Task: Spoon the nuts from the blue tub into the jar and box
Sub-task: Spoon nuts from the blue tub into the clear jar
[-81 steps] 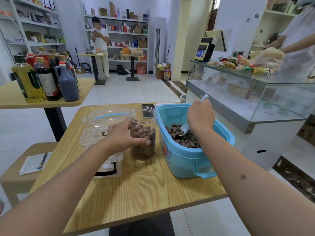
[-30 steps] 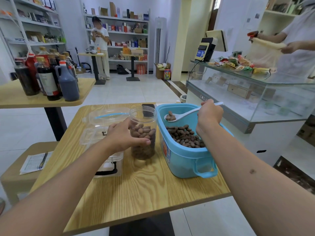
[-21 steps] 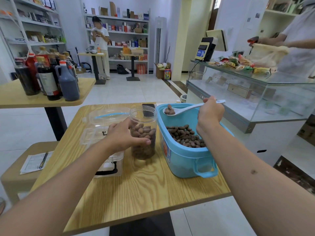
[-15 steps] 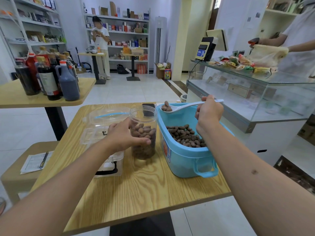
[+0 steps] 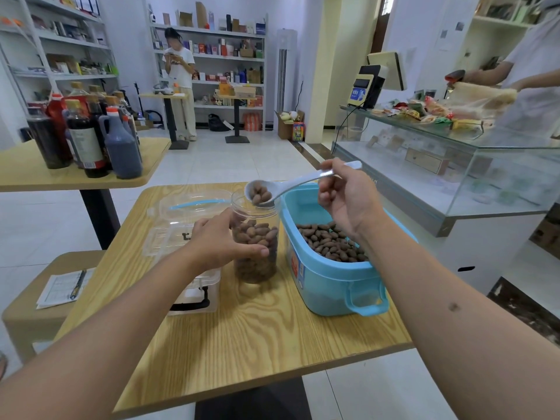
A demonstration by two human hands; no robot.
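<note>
Brown, oval nuts [image 5: 260, 194] sit in the white spoon [image 5: 272, 187], which has swung from over the tub [image 5: 330, 280] to the jar [image 5: 256, 237] mouth and tipped, so this load looks about to drop in. Right hand [image 5: 345, 198] fingers are clamped on the handle; left hand [image 5: 221, 244] fingers wrap the clear, round, over-half-full jar. Beside it on the wood-grain counter [image 5: 242, 344] lies the clear box [image 5: 185, 228].
</note>
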